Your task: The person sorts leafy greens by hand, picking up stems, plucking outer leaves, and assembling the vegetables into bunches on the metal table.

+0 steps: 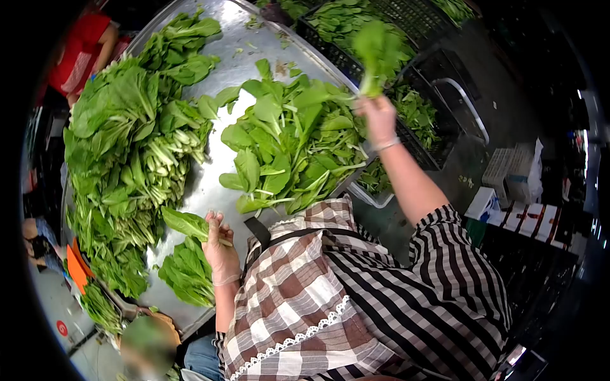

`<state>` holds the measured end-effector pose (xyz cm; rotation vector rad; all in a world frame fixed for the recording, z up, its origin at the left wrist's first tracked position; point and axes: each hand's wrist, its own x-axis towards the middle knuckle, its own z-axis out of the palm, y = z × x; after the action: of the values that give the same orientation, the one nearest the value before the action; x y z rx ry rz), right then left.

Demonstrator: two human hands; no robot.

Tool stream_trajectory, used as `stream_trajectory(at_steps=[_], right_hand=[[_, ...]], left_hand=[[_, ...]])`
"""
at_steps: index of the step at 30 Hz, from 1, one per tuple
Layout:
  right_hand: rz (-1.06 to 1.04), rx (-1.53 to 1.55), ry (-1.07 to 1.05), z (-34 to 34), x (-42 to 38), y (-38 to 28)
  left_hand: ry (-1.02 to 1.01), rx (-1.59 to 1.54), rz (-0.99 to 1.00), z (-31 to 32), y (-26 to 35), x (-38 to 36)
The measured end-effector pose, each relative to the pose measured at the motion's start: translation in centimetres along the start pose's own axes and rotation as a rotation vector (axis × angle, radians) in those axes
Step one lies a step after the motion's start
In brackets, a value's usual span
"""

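My right hand (379,120) is closed around the stems of a bunch of leafy greens (375,54), held up over the table's right edge and smeared by motion. My left hand (220,252) grips a single stalk of leafy greens (184,223), its leaves pointing left. Just below that hand lies a small pile of greens (187,270) on the metal table (238,32). Between my hands spreads a loose heap of leaves (292,140). A large stack of greens (127,152), many pale stem ends showing, covers the table's left side.
Black crates (438,130) with greens stand beyond the table's right edge. A person in red (79,54) is at the upper left. An orange object (77,265) is by the table's left edge. White boxes (483,203) are at far right.
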<state>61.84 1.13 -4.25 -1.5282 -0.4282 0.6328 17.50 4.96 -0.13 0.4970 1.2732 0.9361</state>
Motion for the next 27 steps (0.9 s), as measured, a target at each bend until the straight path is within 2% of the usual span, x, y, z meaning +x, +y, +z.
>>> stream_trajectory(at_steps=[2, 4, 7, 9, 13, 14, 15, 18, 19, 21, 23, 25, 27], right_hand=[[0.142, -0.014, 0.207, -6.8, 2.4, 1.9], [0.450, 0.172, 0.399, -12.8, 3.8, 5.8], [0.197, -0.023, 0.389, -12.3, 2.3, 5.9], [0.000, 0.110, 0.252, -7.5, 1.5, 4.6], [-0.195, -0.027, -0.149, 5.7, -0.5, -0.7], [-0.120, -0.096, -0.245, 9.7, -2.2, -2.8], [-0.147, -0.132, -0.379, 13.1, -3.3, -3.6], [-0.097, -0.132, -0.824, 21.7, -6.4, -2.7], [-0.101, -0.157, -0.908, 24.6, -7.3, -1.9], [-0.221, -0.276, -0.872, 29.8, -9.3, -1.2], [-0.425, -0.627, -0.741, 32.8, -10.2, -3.3], [-0.449, -0.850, -0.735, 34.9, -9.9, -4.8], [-0.391, -0.762, -0.814, 35.7, -9.2, -3.7]], left_hand=[[0.002, 0.008, 0.010, 0.5, 0.5, -0.3], [-0.014, 0.042, 0.010, 0.0, 0.4, 0.1], [0.033, 0.016, -0.029, -0.2, 0.3, -0.2], [0.062, -0.022, -0.072, -0.6, 0.3, 0.1], [0.033, -0.069, -0.030, -0.6, 0.3, -0.1], [0.045, -0.087, -0.029, -0.5, 0.4, -0.2], [0.051, -0.109, -0.032, -0.5, 0.5, -0.3], [0.058, -0.181, -0.022, -0.9, 0.5, -0.4], [0.058, -0.205, -0.018, -1.1, 0.5, -0.4], [0.096, -0.233, -0.014, -1.0, 0.9, -0.6], [0.106, -0.260, 0.018, -1.0, 0.1, -0.8], [0.117, -0.275, 0.027, -0.7, 0.4, -1.1], [0.121, -0.297, 0.036, -0.9, 0.5, -0.9]])
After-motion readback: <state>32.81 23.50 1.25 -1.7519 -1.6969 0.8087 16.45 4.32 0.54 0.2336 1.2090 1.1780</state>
